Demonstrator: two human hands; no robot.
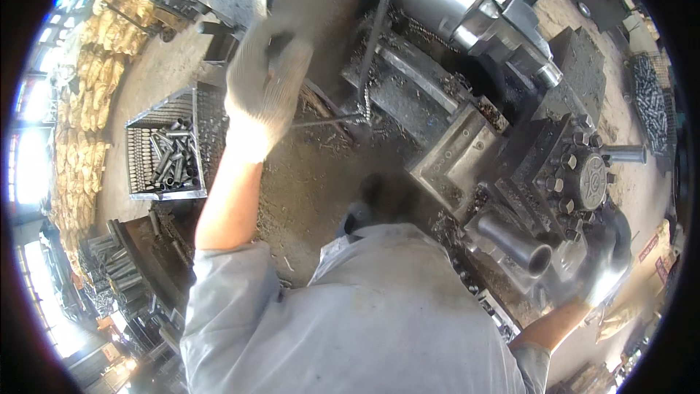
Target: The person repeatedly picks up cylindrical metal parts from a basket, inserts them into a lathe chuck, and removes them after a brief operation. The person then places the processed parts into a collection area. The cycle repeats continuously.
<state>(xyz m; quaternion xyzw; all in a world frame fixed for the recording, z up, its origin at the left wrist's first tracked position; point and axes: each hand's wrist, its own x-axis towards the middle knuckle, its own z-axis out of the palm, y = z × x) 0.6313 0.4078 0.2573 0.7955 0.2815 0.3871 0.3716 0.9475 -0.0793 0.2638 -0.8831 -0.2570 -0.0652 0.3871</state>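
My left hand (pixel 266 91), in a pale knitted glove, reaches up beside the grey machine housing (pixel 313 0). Its thumb and fingers stand apart, and I see nothing held between them. A thin metal rod (pixel 324 122) lies just right of that wrist. Over at the right, my right hand (pixel 604 259), in a glove darkened with grime, curls close against the lathe's tool turret (pixel 583 182). Its fingers are bent around a part I cannot make out. A hollow metal tube-shaped holder (pixel 516 244) juts from the turret. Further up is the shiny lathe chuck (pixel 467 0).
A wire-mesh basket (pixel 203 138) of short metal tubes stands at the left. Below it are stacked metal bars (pixel 120 270). Yellowish sacks (pixel 84 131) line the far left. Metal chips cover the machine bed (pixel 313 197). Another basket of parts (pixel 649 98) is at the far right.
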